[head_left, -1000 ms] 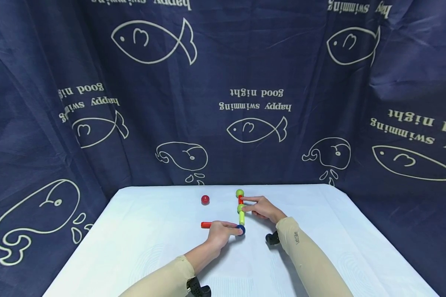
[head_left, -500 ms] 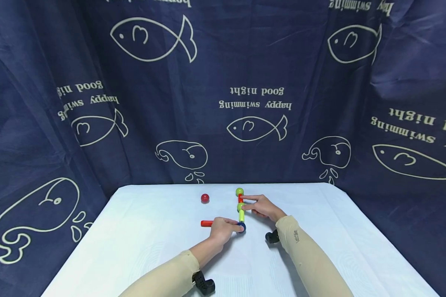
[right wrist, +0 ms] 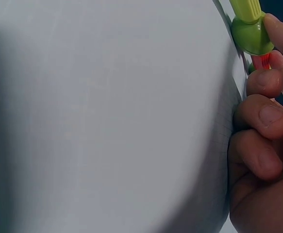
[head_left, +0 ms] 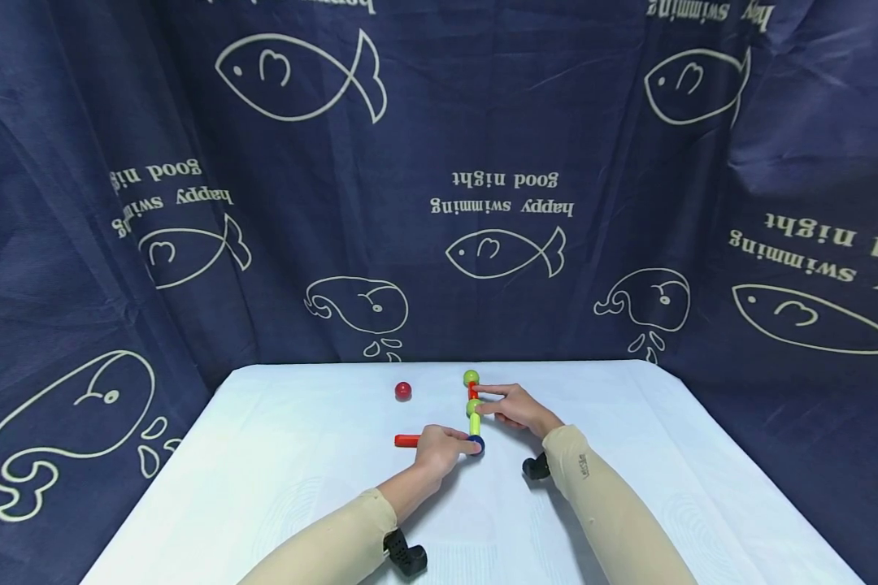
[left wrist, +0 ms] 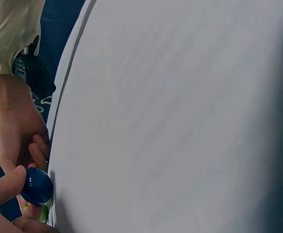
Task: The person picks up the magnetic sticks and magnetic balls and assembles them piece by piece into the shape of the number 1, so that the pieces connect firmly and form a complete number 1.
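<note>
On the white table (head_left: 322,504), the left hand (head_left: 437,449) pinches the blue ball (left wrist: 37,186) at the lime stick's (head_left: 475,424) near end, with a loose red stick (head_left: 406,441) to its left. Farther along, the right hand (head_left: 521,408) sets its thumb on the middle green ball (right wrist: 250,36) and forefinger on the joined red stick (head_left: 471,396); whether it grips, I cannot tell. Beyond lie the end green ball (head_left: 471,377) and, well left, the red ball (head_left: 403,392).

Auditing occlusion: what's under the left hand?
A red rod pokes out left of the left hand; its other end is covered. Whether it meets the blue ball is hidden.
</note>
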Available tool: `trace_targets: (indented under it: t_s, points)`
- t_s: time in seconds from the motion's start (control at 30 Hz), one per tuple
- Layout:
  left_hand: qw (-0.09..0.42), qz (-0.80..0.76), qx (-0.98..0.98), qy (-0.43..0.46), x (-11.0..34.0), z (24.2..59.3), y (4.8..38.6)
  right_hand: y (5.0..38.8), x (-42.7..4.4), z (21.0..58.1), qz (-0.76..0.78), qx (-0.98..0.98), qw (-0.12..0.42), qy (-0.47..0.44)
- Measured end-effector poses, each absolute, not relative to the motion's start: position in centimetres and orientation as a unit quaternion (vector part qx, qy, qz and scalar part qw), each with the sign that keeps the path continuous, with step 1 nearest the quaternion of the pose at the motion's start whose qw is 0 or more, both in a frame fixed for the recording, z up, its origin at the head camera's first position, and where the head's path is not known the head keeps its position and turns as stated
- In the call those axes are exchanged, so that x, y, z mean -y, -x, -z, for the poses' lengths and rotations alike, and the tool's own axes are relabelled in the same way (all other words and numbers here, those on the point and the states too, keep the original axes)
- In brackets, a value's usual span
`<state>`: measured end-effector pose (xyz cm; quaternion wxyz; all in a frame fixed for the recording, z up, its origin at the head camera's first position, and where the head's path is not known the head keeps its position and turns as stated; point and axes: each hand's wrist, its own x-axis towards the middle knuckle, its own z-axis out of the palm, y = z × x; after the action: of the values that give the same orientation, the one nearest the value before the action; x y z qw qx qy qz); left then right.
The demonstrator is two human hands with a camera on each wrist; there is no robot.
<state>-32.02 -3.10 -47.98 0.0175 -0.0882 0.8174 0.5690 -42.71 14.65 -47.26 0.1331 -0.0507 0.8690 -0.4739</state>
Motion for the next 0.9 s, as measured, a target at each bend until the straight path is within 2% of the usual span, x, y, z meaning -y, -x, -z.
trace_targets:
  t_s: [0.9]
  points:
    - [0.014, -0.560, -0.823, 0.095, 2.7, 48.1, 32.3, 40.3, -15.0, 47.2, 0.489, -0.860, 0.104, 0.104]
